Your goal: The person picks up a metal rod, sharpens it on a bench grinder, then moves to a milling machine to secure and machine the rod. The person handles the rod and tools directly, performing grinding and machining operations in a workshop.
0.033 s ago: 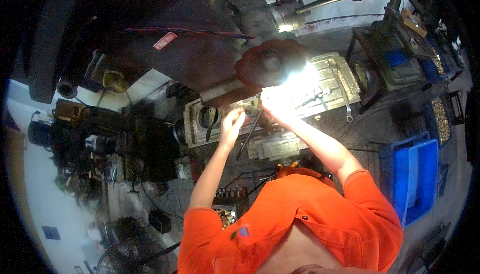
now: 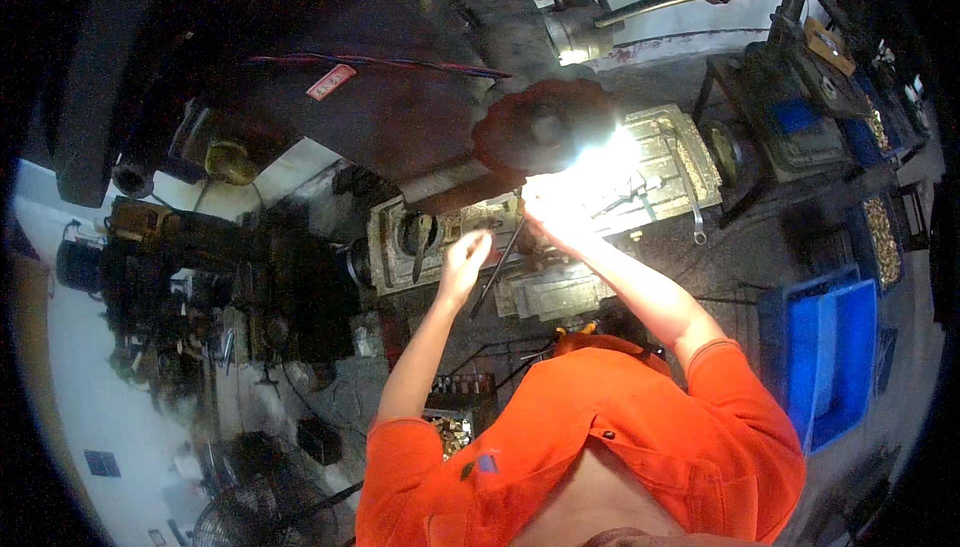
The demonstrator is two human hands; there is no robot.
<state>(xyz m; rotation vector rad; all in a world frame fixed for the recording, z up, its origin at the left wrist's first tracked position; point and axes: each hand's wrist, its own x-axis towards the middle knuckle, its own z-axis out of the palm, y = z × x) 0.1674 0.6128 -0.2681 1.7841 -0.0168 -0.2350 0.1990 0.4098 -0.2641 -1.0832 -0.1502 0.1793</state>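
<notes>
My left hand (image 2: 466, 265) hovers over the near side of the metal machine table (image 2: 385, 269), its fingers curled together. Whatever they pinch, if anything, is too small to make out. My right hand (image 2: 545, 219) reaches under the dark round machine head (image 2: 545, 127), its fingers curled and partly washed out by a bright lamp (image 2: 607, 154). Close beside it, a dark rod (image 2: 497, 275) slants down toward me between both hands; contact with it is unclear. An open-ended wrench (image 2: 698, 227) lies at the table's right end.
A blue plastic bin (image 2: 830, 357) stands at the right. Beyond it are trays of small brass-coloured parts (image 2: 880, 237). More small parts (image 2: 452, 435) sit in a container by my left elbow. A fan (image 2: 262, 517) stands at the lower left.
My left hand has drawn back slightly toward me. My right hand stays in nearly the same place under the machine head.
</notes>
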